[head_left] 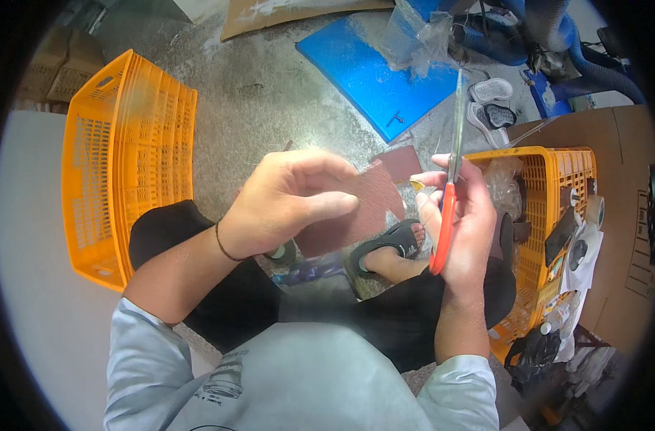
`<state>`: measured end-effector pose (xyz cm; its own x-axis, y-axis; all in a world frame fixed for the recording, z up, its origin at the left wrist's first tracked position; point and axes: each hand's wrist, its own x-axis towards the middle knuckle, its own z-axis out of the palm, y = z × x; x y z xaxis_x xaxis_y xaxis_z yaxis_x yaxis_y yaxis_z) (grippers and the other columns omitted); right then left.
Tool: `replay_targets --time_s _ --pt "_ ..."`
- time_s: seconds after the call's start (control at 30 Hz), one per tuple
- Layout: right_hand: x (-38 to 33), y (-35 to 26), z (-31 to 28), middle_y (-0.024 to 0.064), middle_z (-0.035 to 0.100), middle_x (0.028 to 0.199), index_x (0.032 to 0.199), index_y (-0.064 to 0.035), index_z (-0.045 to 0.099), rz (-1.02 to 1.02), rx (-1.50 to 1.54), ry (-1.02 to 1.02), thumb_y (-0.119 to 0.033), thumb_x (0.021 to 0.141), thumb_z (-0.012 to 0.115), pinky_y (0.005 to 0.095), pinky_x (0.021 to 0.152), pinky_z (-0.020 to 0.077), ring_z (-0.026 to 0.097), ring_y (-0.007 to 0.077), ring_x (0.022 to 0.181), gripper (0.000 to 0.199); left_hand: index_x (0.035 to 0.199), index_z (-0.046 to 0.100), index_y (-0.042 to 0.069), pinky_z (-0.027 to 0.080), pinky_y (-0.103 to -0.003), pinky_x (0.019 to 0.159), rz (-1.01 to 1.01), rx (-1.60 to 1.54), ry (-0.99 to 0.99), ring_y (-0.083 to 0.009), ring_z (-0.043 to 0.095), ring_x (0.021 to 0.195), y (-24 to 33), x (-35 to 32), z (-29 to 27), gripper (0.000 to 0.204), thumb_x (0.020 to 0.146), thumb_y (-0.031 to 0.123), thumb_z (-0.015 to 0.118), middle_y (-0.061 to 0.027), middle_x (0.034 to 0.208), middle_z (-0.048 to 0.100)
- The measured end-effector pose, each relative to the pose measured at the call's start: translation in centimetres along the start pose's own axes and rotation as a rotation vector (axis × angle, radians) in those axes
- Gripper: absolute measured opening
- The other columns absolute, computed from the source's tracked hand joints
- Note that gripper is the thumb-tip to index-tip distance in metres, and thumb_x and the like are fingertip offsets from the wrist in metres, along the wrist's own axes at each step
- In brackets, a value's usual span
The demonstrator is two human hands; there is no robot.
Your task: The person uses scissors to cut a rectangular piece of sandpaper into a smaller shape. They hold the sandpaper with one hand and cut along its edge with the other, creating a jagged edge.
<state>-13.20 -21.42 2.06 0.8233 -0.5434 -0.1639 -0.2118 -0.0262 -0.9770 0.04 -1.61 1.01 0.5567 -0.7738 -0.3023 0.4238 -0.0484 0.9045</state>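
Observation:
Between the thumb and fingers of my left hand is a reddish-brown sandpaper sheet with a jagged right edge. Another piece of the same reddish-brown sandpaper shows just beyond it; whether the two are joined I cannot tell. My right hand grips a pair of scissors with a red handle, blades pointing up and away from me. The blades look closed and are apart from the sheet. At the right fingertips shows a small yellowish bit, too small to name.
Stacked orange plastic crates stand at the left. Another orange crate, with tape rolls and bags about it, is at the right. On the floor ahead lie a blue board, a clear plastic bag and white shoe soles.

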Motion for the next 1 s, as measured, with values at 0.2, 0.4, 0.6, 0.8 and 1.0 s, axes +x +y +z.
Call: replay_targets --time_s 0.2,0.4,0.6,0.8,1.0 --pt "-0.6 -0.7 1.0 0.0015 0.062 0.093 0.124 -0.0056 0.056 0.058 0.158 -0.183 0.004 0.081 0.069 0.0204 0.068 0.0467 0.055 0.0046 0.076 0.045 0.100 0.070 -0.001 0.053 -0.029 0.070 0.181 0.457 -0.023 -0.0113 0.066 0.075 -0.3 0.6 0.2 0.023 0.083 0.015 0.075 -0.0097 0.078 0.070" --pt "-0.1 -0.1 0.8 0.0038 0.058 0.089 0.125 -0.0031 0.050 0.099 0.254 -0.092 0.006 0.077 0.069 0.0216 0.060 0.0459 0.054 0.0079 0.068 0.052 0.100 0.069 -0.002 0.051 -0.028 0.071 -0.084 0.256 -0.151 -0.0109 0.061 0.075 1.4 0.6 -1.7 0.020 0.084 0.009 0.073 -0.0082 0.083 0.070" --pt "0.1 -0.1 0.3 0.0024 0.060 0.089 0.123 -0.0047 0.053 0.228 0.435 -0.166 0.000 0.076 0.073 0.0199 0.057 0.0423 0.056 0.0069 0.067 0.052 0.098 0.067 -0.003 0.050 -0.022 0.070 0.008 0.470 -0.159 -0.0072 0.061 0.076 2.5 0.6 -2.3 0.012 0.086 -0.002 0.071 -0.0022 0.086 0.069" --pt "0.1 0.6 0.2 0.0084 0.062 0.094 0.131 -0.0017 0.050 0.213 0.602 -0.296 -0.022 0.082 0.071 0.0218 0.063 0.0440 0.057 0.0117 0.071 0.057 0.095 0.069 -0.003 0.050 -0.022 0.069 0.188 0.539 -0.069 -0.0082 0.062 0.075 3.7 0.1 -2.5 0.013 0.083 -0.009 0.068 -0.0030 0.083 0.069" --pt "-0.4 1.0 0.4 0.0086 0.059 0.098 0.138 0.0045 0.045 0.184 0.700 -0.470 -0.041 0.083 0.070 0.0240 0.073 0.0435 0.054 0.0128 0.082 0.075 0.097 0.070 -0.003 0.051 -0.025 0.073 0.295 0.534 0.097 -0.0099 0.063 0.079 6.3 -0.4 -4.8 0.014 0.083 -0.001 0.069 -0.0040 0.086 0.069"
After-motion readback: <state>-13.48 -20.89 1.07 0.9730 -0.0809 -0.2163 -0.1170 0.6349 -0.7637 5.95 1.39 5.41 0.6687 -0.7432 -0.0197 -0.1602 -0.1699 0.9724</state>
